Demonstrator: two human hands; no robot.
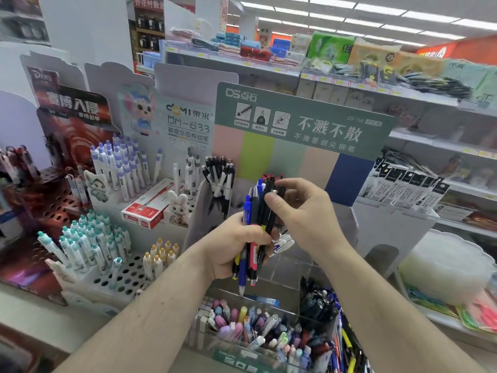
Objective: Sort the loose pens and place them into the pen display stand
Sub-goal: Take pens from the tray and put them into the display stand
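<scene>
My left hand (236,246) grips a mixed bundle of loose pens (256,224), blue, black, red and yellow, held upright at the centre. My right hand (301,211) reaches over the bundle's top and pinches a black pen (271,200) between thumb and fingers. Behind the hands stands the pen display stand (304,146) with a green header and pastel colour panels. Black-and-white pens (220,179) stand in its left slot. A clear bin (258,327) of pastel pens sits below my hands.
White perforated stands (115,278) with teal, purple and yellow capped pens fill the left. A red pen box (150,205) lies there. Dark pens (320,302) fill a bin at lower right. Shop shelves (403,103) with packaged goods run behind and to the right.
</scene>
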